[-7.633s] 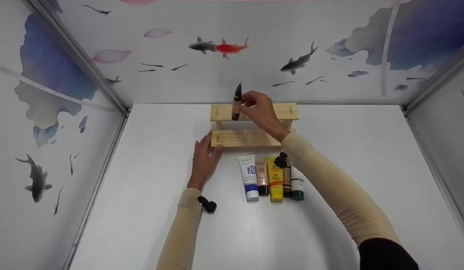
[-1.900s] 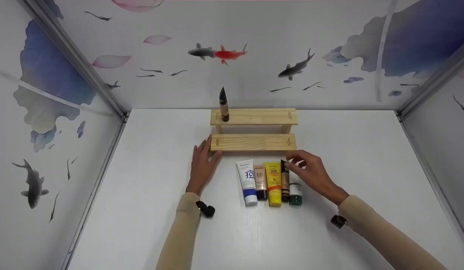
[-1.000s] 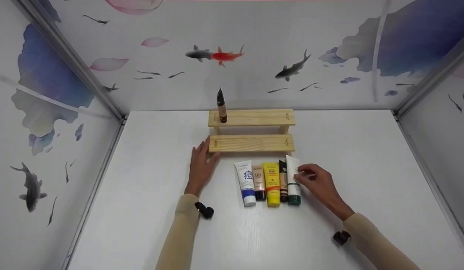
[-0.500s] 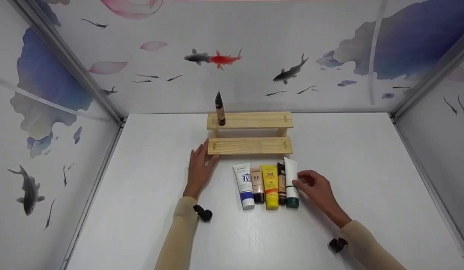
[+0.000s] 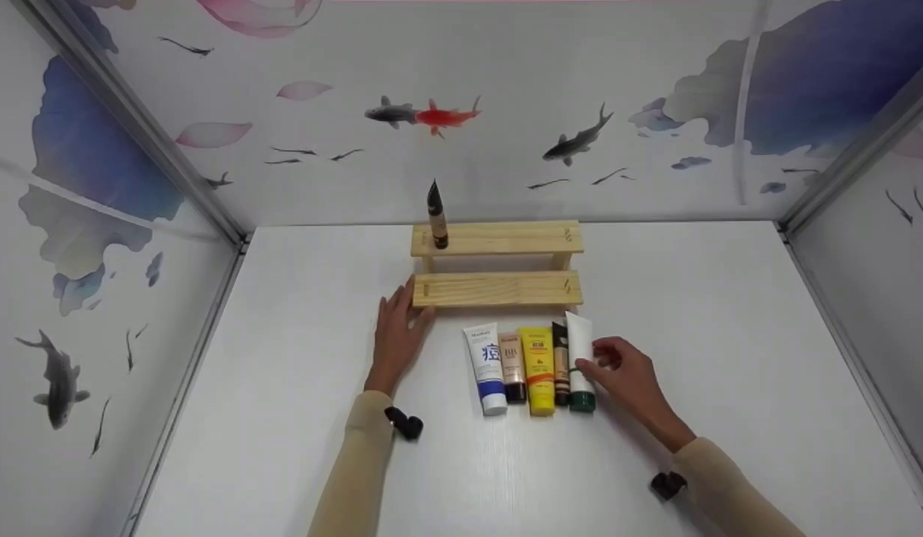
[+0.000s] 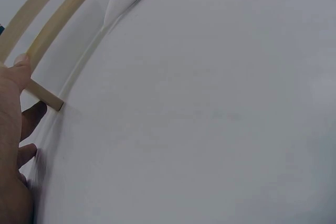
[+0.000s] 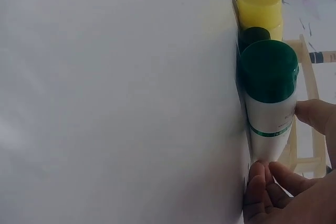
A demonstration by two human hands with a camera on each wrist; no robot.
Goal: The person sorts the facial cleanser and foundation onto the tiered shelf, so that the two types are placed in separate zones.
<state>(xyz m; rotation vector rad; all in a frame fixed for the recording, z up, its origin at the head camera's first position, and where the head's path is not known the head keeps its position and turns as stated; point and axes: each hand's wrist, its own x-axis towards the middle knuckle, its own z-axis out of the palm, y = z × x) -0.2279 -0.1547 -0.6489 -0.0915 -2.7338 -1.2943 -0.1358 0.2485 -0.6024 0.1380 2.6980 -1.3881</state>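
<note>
My right hand (image 5: 625,377) is at the white tube with a green cap (image 5: 580,358), at the right end of a row on the table. In the right wrist view, the thumb lies on its upper side and the fingertips (image 7: 257,174) meet its lower side, pinching it. My left hand (image 5: 398,339) touches the left end of a two-tier wooden rack (image 5: 498,289), fingers fairly straight along its side. The left thumb (image 6: 21,66) lies against the lower plank's front edge. A dark pointed tube (image 5: 438,220) stands upright on the upper tier, at the left.
Left of the green-capped tube lie a narrow black-and-tan tube (image 5: 561,365), a yellow tube (image 5: 539,369), a pinkish BB cream tube (image 5: 512,365) and a white-and-blue tube (image 5: 486,365). Patterned walls, the back one (image 5: 498,164) close behind the rack, enclose the white table (image 5: 282,447).
The dark pointed tube went from my right hand onto the upper tier. My right hand then moved to the row and slid down the green-capped tube's side. My left hand stayed at the rack.
</note>
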